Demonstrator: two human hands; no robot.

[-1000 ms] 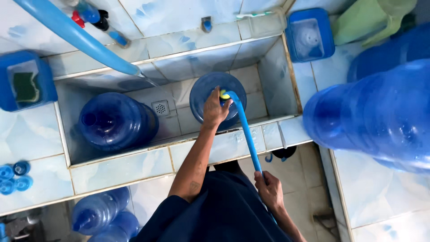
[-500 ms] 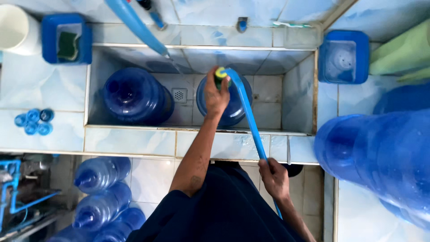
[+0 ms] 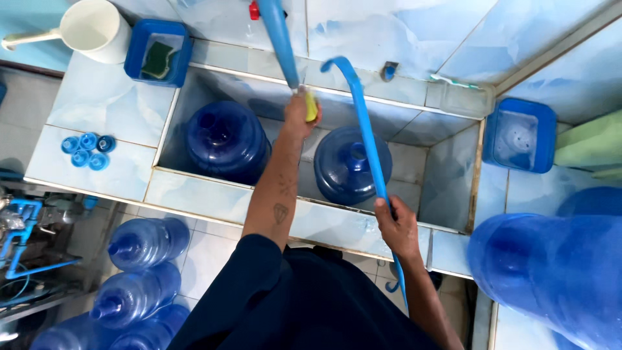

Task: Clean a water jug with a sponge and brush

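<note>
Blue hose (image 3: 366,136) runs up from the right hand (image 3: 396,227), which is closed around it low down, just above the tiled sink rim (image 3: 214,194). Hose arcs over the right water jug (image 3: 352,165) standing upright in the sink; its free end curls near the back wall, not in the jug mouth. Left hand (image 3: 299,115) reaches to the sink's back edge, fingers wrapped on a yellow-tipped piece (image 3: 311,105) at the end of the thick blue pipe (image 3: 277,35); exact grip partly hidden. Second jug (image 3: 225,139) sits left in the sink.

Step, judged: handling hose and pipe fitting above the jugs. Next move likely needs the hose end steered down into the jug neck, steady aim required.

Around: blue tub with sponge (image 3: 157,53), white scoop (image 3: 91,29), loose caps (image 3: 86,150), blue tub (image 3: 519,135) right.
</note>
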